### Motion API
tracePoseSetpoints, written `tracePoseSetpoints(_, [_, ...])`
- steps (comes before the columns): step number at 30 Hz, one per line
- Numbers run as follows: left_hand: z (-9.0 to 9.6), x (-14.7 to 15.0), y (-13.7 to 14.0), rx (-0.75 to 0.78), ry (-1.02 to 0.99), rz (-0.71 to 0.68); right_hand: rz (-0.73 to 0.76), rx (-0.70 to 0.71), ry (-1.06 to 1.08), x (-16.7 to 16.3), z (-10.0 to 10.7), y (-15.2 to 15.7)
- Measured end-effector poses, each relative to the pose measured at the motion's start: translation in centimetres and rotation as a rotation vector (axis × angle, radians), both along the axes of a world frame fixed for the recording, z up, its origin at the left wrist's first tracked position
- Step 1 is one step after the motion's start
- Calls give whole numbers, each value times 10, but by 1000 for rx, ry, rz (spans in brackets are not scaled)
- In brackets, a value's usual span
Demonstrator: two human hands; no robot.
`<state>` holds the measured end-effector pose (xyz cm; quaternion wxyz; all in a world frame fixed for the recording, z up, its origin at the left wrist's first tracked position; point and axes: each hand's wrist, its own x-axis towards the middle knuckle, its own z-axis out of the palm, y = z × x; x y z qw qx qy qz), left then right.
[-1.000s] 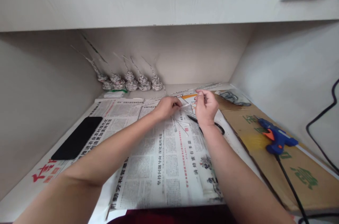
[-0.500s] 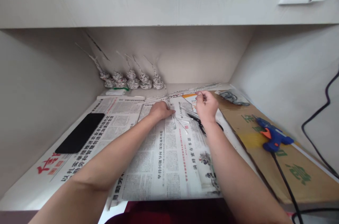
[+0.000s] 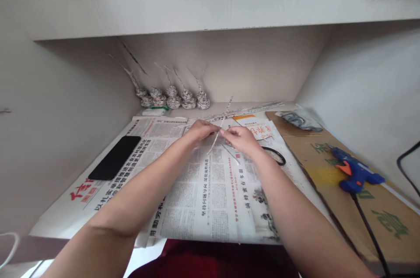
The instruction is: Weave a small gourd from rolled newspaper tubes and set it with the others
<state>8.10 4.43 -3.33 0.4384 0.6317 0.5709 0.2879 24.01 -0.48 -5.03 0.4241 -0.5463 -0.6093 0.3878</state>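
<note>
Over the newspaper (image 3: 183,199), my left hand (image 3: 202,130) and my right hand (image 3: 240,139) meet fingertip to fingertip. Both are closed in a pinch on thin rolled paper strips (image 3: 228,107). One end of the strips points up and away, the other slants down toward me. How many strips are pinched I cannot tell. Black-handled scissors (image 3: 278,155) lie by my right wrist, their blades mostly hidden under that hand. Short paper strips (image 3: 232,154) rest on the newspaper just below my right fingers.
Several gourd-shaped woven paper pieces (image 3: 188,100) stand along the back wall. Long paper sticks (image 3: 259,107) lie right of them. A black phone (image 3: 114,157) is at left. On the cardboard (image 3: 328,186) at right are a blue glue gun (image 3: 356,170) with a cord and a plastic bag (image 3: 300,119).
My right hand has come left and down to join my left hand, and both now pinch the strips, which are raised across the fingers. The view has shifted slightly.
</note>
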Motion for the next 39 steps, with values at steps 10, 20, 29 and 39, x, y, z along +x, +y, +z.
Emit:
tracePoseSetpoints(10, [10,-20,-39,-57,-393,-50,182,-169,462,-17,6,-10])
tracePoseSetpoints(20, [-6,-44,-47,-29,-339,-199,15,-44,494,-29,6,-11])
tracePoseSetpoints(29, [-8,-47,-50,356,-172,-106,-80,67,610,-43,-4,-13])
tracePoseSetpoints(39, [1,-46,-58,646,-93,-57,-83,165,602,-51,3,-24])
